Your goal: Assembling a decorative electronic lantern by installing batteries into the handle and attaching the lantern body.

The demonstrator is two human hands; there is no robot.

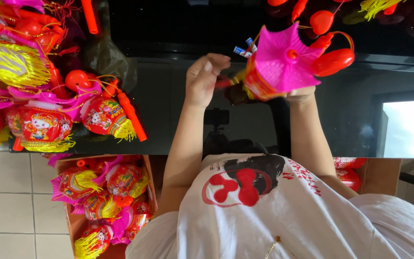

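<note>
My right hand (pixel 301 96) holds a toy lantern (pixel 283 64) from beneath, above the black glossy table (pixel 168 86). The lantern has a bright pink pointed cap, a red printed body, a yellow fringe and a red oval handle (pixel 334 61) on a cord. My left hand (pixel 206 79) is curled beside the lantern's left end, its fingertips pinching a thin red part (pixel 224 84) that sticks out of it. Two small blue and white cylinders (pixel 245 48) lie on the table just behind the lantern.
A pile of similar red, pink and yellow lanterns (pixel 39 120) covers the table's left side. A cardboard box (pixel 65 165) full of lanterns stands on the tiled floor at lower left, another box (pixel 382 175) at right. Loose red parts (pixel 322 21) lie at the top right.
</note>
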